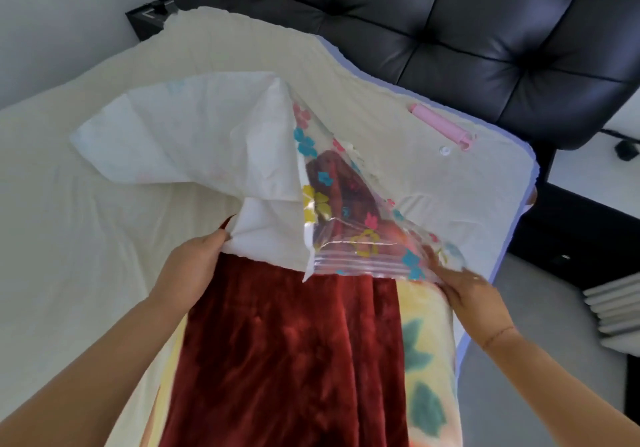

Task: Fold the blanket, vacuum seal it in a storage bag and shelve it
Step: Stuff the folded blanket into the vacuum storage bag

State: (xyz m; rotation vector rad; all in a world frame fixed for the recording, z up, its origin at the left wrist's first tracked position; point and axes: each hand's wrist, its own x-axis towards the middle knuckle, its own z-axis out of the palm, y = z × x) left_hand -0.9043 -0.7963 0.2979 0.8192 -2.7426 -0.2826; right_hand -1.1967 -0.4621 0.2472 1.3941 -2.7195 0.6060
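Observation:
A folded blanket (294, 342), dark red with a cream, leaf-patterned side, lies lengthwise on the bed. Its far end sits inside the mouth of a storage bag (214, 135), white on one face and clear with coloured flowers on the other. My left hand (194, 259) grips the white edge of the bag's mouth at the blanket's left side. My right hand (460, 284) pinches the clear, zip-lined edge at the right. The bag's far part is crumpled and partly lifted off the bed.
The bed (69, 221) has a cream sheet. A pink sealing clip (443, 126) and a small white valve cap (445, 150) lie near the black tufted headboard (450, 24). A dark nightstand (149, 18) stands at far left; the floor and stacked white slats (613, 311) are at right.

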